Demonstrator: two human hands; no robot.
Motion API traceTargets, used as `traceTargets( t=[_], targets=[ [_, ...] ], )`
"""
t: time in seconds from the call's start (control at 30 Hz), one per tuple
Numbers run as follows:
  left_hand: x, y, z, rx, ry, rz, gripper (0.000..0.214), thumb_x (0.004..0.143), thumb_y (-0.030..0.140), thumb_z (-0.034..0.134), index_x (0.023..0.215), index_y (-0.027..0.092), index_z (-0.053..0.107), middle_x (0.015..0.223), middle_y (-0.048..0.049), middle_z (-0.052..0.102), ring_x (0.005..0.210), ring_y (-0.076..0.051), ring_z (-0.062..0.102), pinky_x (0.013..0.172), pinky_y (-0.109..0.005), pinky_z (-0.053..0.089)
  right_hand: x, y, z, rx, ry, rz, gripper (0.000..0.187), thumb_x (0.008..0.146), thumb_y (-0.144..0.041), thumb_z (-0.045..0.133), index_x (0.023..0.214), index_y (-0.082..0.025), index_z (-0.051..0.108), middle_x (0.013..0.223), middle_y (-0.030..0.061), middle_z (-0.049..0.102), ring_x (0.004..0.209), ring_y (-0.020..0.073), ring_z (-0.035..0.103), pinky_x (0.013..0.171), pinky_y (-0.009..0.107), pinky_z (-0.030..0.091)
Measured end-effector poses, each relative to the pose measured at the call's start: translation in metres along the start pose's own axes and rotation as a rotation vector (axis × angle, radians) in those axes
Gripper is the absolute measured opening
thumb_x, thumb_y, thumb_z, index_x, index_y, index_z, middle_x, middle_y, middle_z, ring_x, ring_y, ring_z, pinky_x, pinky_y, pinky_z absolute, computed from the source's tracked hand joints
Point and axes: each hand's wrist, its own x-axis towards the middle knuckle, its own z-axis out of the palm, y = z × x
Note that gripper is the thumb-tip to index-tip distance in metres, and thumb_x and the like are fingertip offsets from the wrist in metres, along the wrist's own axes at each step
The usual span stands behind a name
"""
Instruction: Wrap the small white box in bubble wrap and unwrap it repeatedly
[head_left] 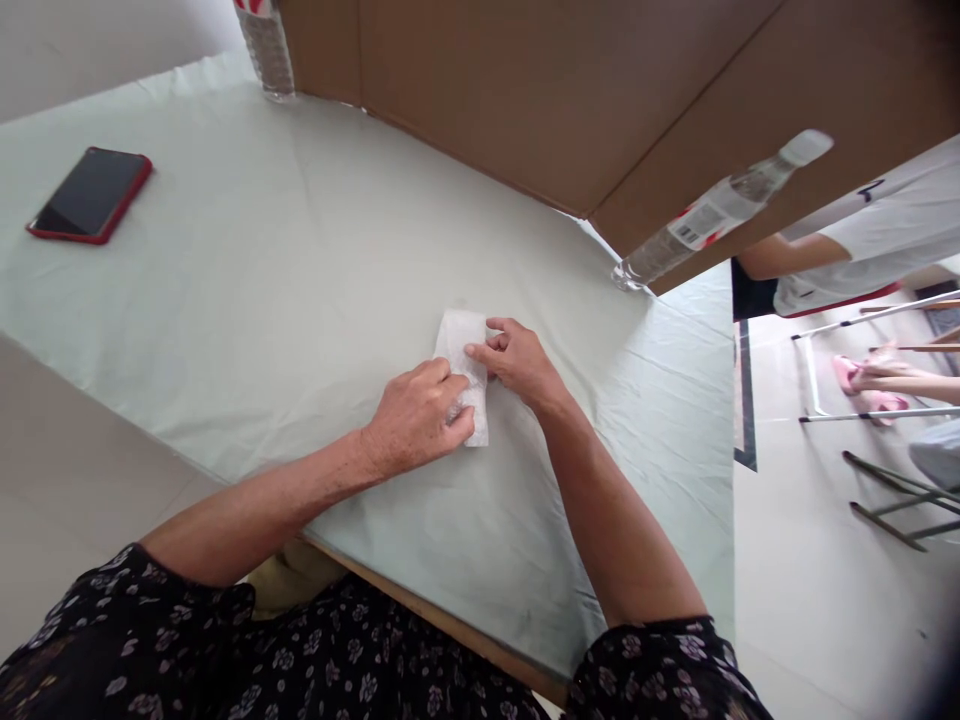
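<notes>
A narrow white folded sheet (466, 335), bumpy like tissue or bubble wrap, lies on the pale green tablecloth in front of me. My left hand (422, 415) is closed on its lower left part, fingers curled and thumb reaching over the surface. At the upper right edge, my right hand (521, 362) pinches the sheet, with the thumb on top and some fingers beneath or behind it. Whether anything is wrapped inside the sheet is hidden.
A brown cardboard panel (480, 90) stands along the table's far side. Two plastic bottles, one at the left (268, 55) and one at the right (694, 225), stand against it. A red-cased phone (91, 195) lies far left. Other people and metal frames (817, 375) are at the right.
</notes>
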Motion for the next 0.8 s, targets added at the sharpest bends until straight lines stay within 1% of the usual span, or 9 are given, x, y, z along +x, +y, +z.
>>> traceTargets(
  t=[0.13,0.2,0.27,0.33,0.4,0.5,0.6,0.7,0.8],
  targets=[
    [-0.001,0.0,0.001,-0.003,0.004,-0.005,0.022,0.087,0.026,0.055,0.1,0.015,0.071,0.089,-0.0077,0.064,0.084,-0.022,0.064,0.071,-0.032,0.051,0.006,-0.002,0.005,0.168,-0.07,-0.016,0.031,0.071,-0.038,0.075,0.091,-0.019,0.06,0.063,-0.0062,0.05,0.054,0.0098,0.042,0.052,0.025,0.033],
    [-0.001,0.001,0.001,-0.005,0.012,-0.011,0.024,0.087,0.025,0.056,0.105,0.016,0.07,0.089,-0.0068,0.063,0.083,-0.022,0.063,0.07,-0.032,0.05,0.006,-0.002,0.006,0.208,-0.065,-0.023,0.027,0.068,-0.036,0.075,0.077,-0.02,0.056,0.062,-0.0069,0.047,0.055,0.0084,0.038,0.051,0.024,0.029],
    [-0.001,0.002,0.0,-0.011,0.009,-0.012,0.028,0.086,0.023,0.056,0.11,0.017,0.07,0.088,-0.0057,0.062,0.082,-0.021,0.062,0.068,-0.031,0.049,0.006,-0.002,0.007,0.244,-0.064,-0.039,0.026,0.067,-0.035,0.075,0.071,-0.019,0.055,0.063,-0.0066,0.047,0.057,0.0081,0.037,0.052,0.025,0.029],
    [-0.001,0.002,-0.001,-0.021,-0.01,-0.016,0.028,0.087,0.023,0.055,0.11,0.018,0.07,0.087,-0.0053,0.061,0.081,-0.02,0.062,0.068,-0.031,0.049,0.005,-0.003,0.009,0.279,-0.066,-0.062,0.023,0.067,-0.035,0.073,0.069,-0.019,0.056,0.064,-0.006,0.048,0.058,0.0083,0.036,0.053,0.025,0.029],
    [0.0,0.002,-0.001,-0.038,-0.034,-0.032,0.025,0.088,0.024,0.055,0.104,0.018,0.072,0.087,-0.0056,0.061,0.08,-0.02,0.062,0.068,-0.031,0.049,0.004,-0.005,0.01,0.31,-0.066,-0.086,0.021,0.067,-0.035,0.071,0.067,-0.019,0.058,0.063,-0.0055,0.048,0.059,0.0091,0.037,0.055,0.026,0.031],
    [0.001,0.001,-0.002,-0.076,-0.062,-0.07,0.021,0.088,0.026,0.056,0.097,0.017,0.073,0.088,-0.0059,0.061,0.081,-0.019,0.061,0.069,-0.031,0.049,0.0,-0.007,0.013,0.387,-0.066,-0.107,0.02,0.068,-0.036,0.072,0.069,-0.019,0.062,0.066,-0.0038,0.054,0.064,0.0115,0.044,0.059,0.027,0.037],
    [0.001,0.0,-0.002,-0.105,-0.072,-0.101,0.02,0.086,0.026,0.058,0.096,0.017,0.073,0.087,-0.0056,0.06,0.077,-0.019,0.06,0.069,-0.032,0.049,-0.009,-0.009,0.014,0.472,-0.063,-0.14,0.022,0.07,-0.039,0.074,0.076,-0.02,0.067,0.073,-0.0017,0.062,0.071,0.0142,0.053,0.066,0.029,0.043],
    [0.001,-0.001,0.0,-0.114,-0.054,-0.108,0.018,0.086,0.026,0.058,0.093,0.017,0.071,0.086,-0.0053,0.059,0.075,-0.019,0.059,0.069,-0.033,0.049,-0.022,-0.009,0.013,0.5,-0.074,-0.2,0.022,0.074,-0.04,0.076,0.083,-0.021,0.07,0.082,0.0,0.067,0.078,0.0163,0.058,0.073,0.031,0.048],
    [-0.001,-0.002,0.002,-0.108,-0.003,-0.102,0.013,0.085,0.026,0.058,0.091,0.018,0.067,0.086,-0.0051,0.061,0.077,-0.019,0.06,0.07,-0.032,0.049,-0.033,-0.008,0.012,0.483,-0.1,-0.254,0.02,0.079,-0.04,0.075,0.086,-0.022,0.071,0.085,0.0005,0.069,0.082,0.0176,0.061,0.077,0.033,0.05]
  ],
)
